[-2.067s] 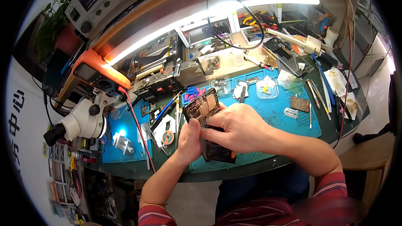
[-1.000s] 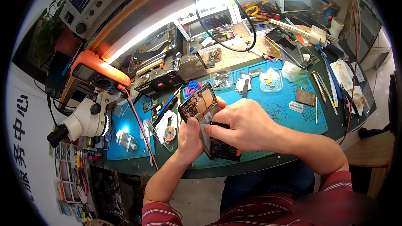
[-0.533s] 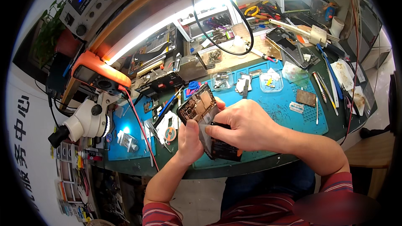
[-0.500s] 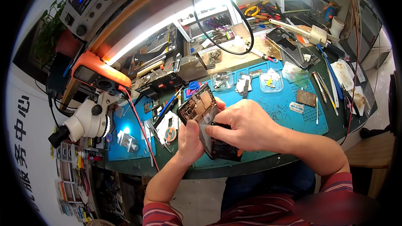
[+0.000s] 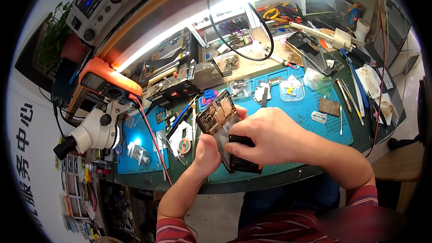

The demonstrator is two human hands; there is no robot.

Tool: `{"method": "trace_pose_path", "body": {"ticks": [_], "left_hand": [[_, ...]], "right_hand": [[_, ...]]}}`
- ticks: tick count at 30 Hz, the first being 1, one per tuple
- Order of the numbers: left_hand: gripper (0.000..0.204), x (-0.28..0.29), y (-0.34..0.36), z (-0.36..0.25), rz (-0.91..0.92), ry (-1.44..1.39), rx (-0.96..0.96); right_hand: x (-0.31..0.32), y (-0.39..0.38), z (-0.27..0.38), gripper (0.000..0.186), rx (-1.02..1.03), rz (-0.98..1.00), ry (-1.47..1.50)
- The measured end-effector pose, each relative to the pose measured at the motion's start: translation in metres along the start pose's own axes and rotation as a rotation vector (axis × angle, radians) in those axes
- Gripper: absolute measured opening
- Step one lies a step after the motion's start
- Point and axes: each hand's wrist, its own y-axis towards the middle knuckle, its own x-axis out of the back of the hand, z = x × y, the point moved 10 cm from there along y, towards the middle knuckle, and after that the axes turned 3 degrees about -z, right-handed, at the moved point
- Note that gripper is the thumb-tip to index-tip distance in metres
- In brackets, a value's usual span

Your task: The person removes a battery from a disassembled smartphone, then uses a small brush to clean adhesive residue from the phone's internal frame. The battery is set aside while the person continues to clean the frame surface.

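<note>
Cluttered dark green repair desk (image 5: 288, 177), seen from above, crowded with tools under a long bright strip lamp (image 5: 216, 11) set along the back, likely to light fine work. Upper left, a grey bench instrument with a red digital display (image 5: 96, 2); below it, an orange-cased meter (image 5: 108, 83) with a red lead trailing toward the front. Left of centre, a white stereo microscope (image 5: 94, 130) angled over a small blue mat, within easy reach. Across the middle and right, a blue silicone work mat (image 5: 333, 121) carrying small clear plastic parts trays (image 5: 291, 89), probably kept close so loose pieces stay sorted. At centre, lifted just above the mat's front edge, an opened black smartphone with its back removed and circuit boards exposed (image 5: 220, 117), tilted up toward the wearer, seemingly for a clearer look inside. Left hand (image 5: 207, 153) wrapped around the phone's lower left edge, steadying it from beneath. Right hand (image 5: 265, 137) reaching over from the right, fingers closed on a flat black rectangular part (image 5: 243, 141) at the phone's lower half; impossible to tell whether attached or loose. Both hands close together, red-striped sleeves at the lower edge.
</note>
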Motion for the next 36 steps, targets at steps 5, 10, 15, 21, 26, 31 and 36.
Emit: {"method": "trace_pose_path", "body": {"ticks": [5,10,15,21,26,31,36], "left_hand": [[0.107,-0.015,0.001,-0.005,0.064,0.014,0.019],[0.092,-0.019,0.001,-0.011,0.046,-0.001,-0.020],[0.094,-0.009,0.000,-0.010,-0.001,0.075,-0.044],[0.095,-0.004,-0.002,-0.008,-0.027,0.077,-0.030],[0.090,-0.003,-0.003,-0.005,-0.031,0.030,-0.078],[0.089,-0.003,-0.005,-0.006,-0.023,-0.016,-0.083],[0.088,-0.001,-0.004,-0.004,-0.039,-0.021,-0.096]], "right_hand": [[0.003,0.003,0.001,0.043,-0.076,0.171,-0.106],[0.001,-0.002,-0.003,0.044,-0.043,0.033,-0.102],[-0.003,0.000,-0.001,0.041,-0.047,0.044,-0.027],[-0.005,0.001,-0.005,0.040,-0.021,-0.007,0.050],[-0.005,-0.002,-0.011,0.040,-0.050,-0.025,0.060],[-0.003,-0.005,-0.014,0.042,-0.094,-0.045,0.111],[-0.004,-0.005,-0.018,0.043,-0.105,-0.046,0.146]]}}
